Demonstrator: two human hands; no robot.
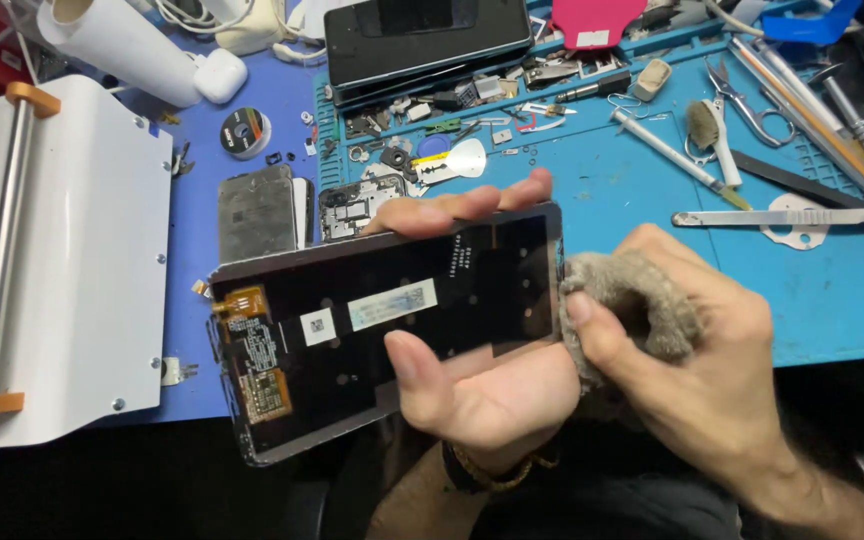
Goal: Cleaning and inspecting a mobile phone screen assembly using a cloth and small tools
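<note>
A: Left hand has the phone screen cradled back side up, over the near edge of the blue mat. Thumb lies across the near long edge, fingertips curl over the far one, so it's clamped edge to edge.

B: And the right hand?

A: Closed around a grey cloth, bunched and pressed against the screen's right end.

B: How would that panel handle?

A: Light, thin and stiff, I'd say, but brittle (glass on the hidden side, most likely). The orange ribbon cable at its left end looks soft and easy to tear, so I'd keep fingers off it. The long edges seem the safest hold, just as it's gripped now.

B: Slippery?

A: Probably, being smooth and dark. Tweezers and a small brush lie further off on the mat, and a white machine sits at the left.
</note>
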